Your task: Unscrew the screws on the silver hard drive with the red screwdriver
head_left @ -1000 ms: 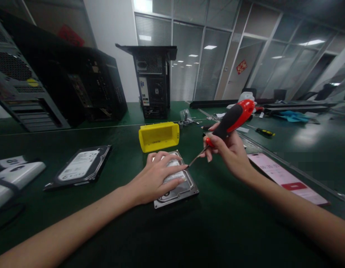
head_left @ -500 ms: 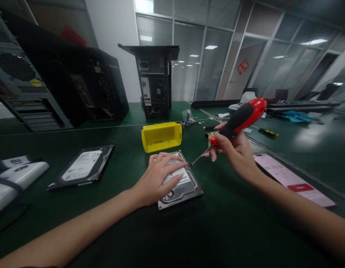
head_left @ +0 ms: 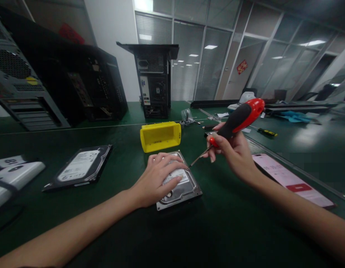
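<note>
A silver hard drive (head_left: 189,189) with a white label lies on the green table. My left hand (head_left: 159,178) rests flat on top of it, fingers stretched across the label and covering much of it. Held in my right hand (head_left: 230,149) is a screwdriver (head_left: 242,118) with a thick red and black handle, tilted up to the right. Its thin shaft points down to the left, the tip at the drive's right edge beside my left fingertips. Whether the tip sits in a screw is too small to tell.
Just behind the drive stands a yellow bin (head_left: 161,137). Another hard drive (head_left: 80,165) lies to the left, and a pink-screened phone (head_left: 293,178) to the right. Computer cases (head_left: 155,82) stand at the back. A yellow-black screwdriver (head_left: 267,132) lies at the far right.
The whole view has shifted very slightly. Both hands, the screwdriver and the drive keep nearly the same places relative to each other.
</note>
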### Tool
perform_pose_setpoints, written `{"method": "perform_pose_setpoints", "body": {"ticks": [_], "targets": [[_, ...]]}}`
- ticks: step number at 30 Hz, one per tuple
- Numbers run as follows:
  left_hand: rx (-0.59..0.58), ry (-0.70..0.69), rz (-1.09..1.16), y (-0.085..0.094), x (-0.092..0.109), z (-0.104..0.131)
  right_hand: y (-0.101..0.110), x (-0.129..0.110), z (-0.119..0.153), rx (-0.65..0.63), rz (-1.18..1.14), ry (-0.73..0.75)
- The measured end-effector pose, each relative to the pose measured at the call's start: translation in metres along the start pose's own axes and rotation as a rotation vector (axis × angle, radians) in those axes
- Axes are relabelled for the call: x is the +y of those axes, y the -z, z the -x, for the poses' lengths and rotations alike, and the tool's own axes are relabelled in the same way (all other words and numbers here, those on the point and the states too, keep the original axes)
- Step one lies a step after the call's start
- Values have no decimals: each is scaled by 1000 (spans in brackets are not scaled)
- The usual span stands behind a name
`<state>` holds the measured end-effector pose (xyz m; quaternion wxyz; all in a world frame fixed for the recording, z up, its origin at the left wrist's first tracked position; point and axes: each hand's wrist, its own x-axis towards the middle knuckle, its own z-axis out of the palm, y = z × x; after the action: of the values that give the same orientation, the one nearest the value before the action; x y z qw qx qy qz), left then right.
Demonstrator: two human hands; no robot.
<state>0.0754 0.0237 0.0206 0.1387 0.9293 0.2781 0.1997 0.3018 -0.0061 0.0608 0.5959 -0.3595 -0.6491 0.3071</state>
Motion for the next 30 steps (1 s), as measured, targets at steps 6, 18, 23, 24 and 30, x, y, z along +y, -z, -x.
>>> {"method": "perform_pose_setpoints", "body": {"ticks": [6,18,23,24,30], "targets": [[23,-4,-1,-2,-1,-1,-1,-1,1,-2,12,5],[-14,-8,-5,1,0,-1,-2,-4,1,5,18,20],[-1,-19,-15,-1,-1,-1,-2,-2,2,-1,9,12],[5,-20,-14,-2,-2,-1,-2,-1,2,-3,10,9],[9,-23,12,-2,-2,-1,-2,-2,2,-11,7,-5]]}}
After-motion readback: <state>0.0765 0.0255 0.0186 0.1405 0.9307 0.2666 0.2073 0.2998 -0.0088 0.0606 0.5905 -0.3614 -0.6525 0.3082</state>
